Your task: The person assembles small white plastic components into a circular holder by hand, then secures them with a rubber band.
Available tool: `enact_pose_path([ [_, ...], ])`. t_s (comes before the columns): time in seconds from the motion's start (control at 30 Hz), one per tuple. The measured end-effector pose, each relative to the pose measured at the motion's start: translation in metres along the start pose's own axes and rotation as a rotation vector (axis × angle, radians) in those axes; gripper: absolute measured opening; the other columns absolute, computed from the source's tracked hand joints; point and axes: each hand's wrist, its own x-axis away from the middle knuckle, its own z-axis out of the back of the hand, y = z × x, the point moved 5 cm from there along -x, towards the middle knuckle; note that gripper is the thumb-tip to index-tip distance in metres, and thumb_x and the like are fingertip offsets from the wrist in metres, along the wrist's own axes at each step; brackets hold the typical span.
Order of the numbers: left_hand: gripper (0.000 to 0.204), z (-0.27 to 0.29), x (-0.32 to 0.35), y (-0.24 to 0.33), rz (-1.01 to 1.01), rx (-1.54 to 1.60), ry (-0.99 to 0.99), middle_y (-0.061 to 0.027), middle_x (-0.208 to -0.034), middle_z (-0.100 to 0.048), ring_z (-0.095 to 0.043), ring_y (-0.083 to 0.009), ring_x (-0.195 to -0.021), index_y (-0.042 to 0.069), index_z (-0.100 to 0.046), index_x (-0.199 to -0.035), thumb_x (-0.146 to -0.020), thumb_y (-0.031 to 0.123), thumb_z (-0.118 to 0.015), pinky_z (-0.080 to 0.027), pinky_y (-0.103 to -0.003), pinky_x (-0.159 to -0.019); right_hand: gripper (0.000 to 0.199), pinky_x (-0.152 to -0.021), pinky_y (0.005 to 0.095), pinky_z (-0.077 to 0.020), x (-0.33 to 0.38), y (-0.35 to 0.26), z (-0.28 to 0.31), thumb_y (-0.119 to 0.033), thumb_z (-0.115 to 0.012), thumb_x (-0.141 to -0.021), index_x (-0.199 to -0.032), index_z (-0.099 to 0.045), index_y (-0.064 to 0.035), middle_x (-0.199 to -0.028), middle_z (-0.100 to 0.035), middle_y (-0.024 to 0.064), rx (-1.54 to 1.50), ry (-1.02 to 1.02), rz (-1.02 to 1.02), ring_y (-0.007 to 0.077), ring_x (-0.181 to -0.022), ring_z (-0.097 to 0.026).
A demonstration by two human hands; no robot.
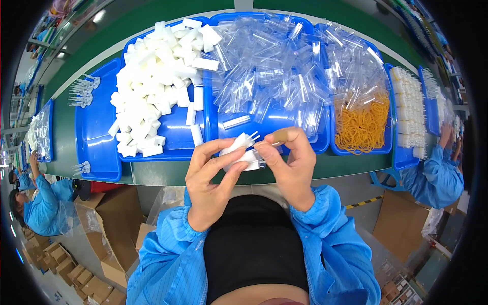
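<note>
My left hand (209, 178) is closed around white foam blocks (238, 144), held just above the front edge of the bench. Two thin white prongs (253, 136) stick out at the top of this bundle. Close against it, my right hand (296, 170) pinches a thin pale stick-like piece between thumb and forefinger; the fingertips partly hide it. A brown patch wraps that forefinger. Ahead of my hands, a blue tray is heaped with white foam blocks (161, 68), and the tray beside it holds clear plastic sleeves (264, 66).
Yellow rubber bands (362, 124) fill the front of a right-hand tray, with clear sleeves behind. Farther right stand rows of white parts (408, 107). The left tray (99, 132) holds small clear-and-white pieces. Cardboard boxes (119, 218) sit on the floor; co-workers in blue (434, 175) work at both sides.
</note>
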Motion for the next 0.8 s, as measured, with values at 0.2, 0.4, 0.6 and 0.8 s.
enact_pose_path([
  [0.2, 0.029, 0.008, -0.003, -0.009, 0.162, 0.497, -0.113, -0.0164, -0.126, -0.054, -0.059, -0.0309, -0.119, -0.003, -0.065, -0.114, -0.086, -0.009, -0.067, -0.053, -0.036, -0.097, 0.030, -0.080, 0.0221, -0.0481, -0.016, -0.004, 0.016, -0.004, -0.073, -0.088, -0.110, -0.053, -0.0005, -0.088, -0.068, 0.0084, -0.320, 0.032, -0.208, 0.0110, -0.085, -0.065],
  [0.4, 0.022, 0.006, 0.004, -0.006, 0.116, 0.512, -0.097, -0.0142, -0.114, -0.056, -0.061, -0.0349, -0.116, -0.003, -0.066, -0.104, -0.083, -0.012, -0.068, -0.055, -0.041, -0.097, 0.038, -0.092, 0.0312, -0.0456, -0.007, 0.003, 0.013, -0.007, -0.075, -0.087, -0.111, -0.046, -0.0030, -0.090, -0.070, 0.0092, -0.312, -0.087, -0.157, 0.0145, -0.099, -0.063],
  [0.6, 0.022, 0.004, 0.009, -0.007, 0.032, 0.451, -0.078, -0.0139, -0.113, -0.056, -0.063, -0.0346, -0.112, -0.002, -0.067, -0.100, -0.081, -0.013, -0.070, -0.054, -0.041, -0.096, 0.040, -0.107, 0.0403, -0.0351, 0.007, -0.002, 0.001, -0.011, -0.076, -0.087, -0.112, -0.045, -0.0042, -0.098, -0.069, 0.0087, -0.152, -0.149, -0.020, 0.0187, -0.121, -0.055],
  [0.8, 0.035, 0.005, 0.001, -0.004, 0.046, 0.443, -0.125, -0.0159, -0.125, -0.051, -0.058, -0.0327, -0.120, -0.001, -0.058, -0.116, -0.084, -0.007, -0.070, -0.052, -0.041, -0.099, 0.040, -0.104, 0.0358, -0.0407, -0.004, 0.000, 0.005, -0.011, -0.077, -0.085, -0.114, -0.049, -0.0024, -0.120, -0.058, 0.0117, -0.203, -0.244, 0.004, 0.0216, -0.123, -0.054],
])
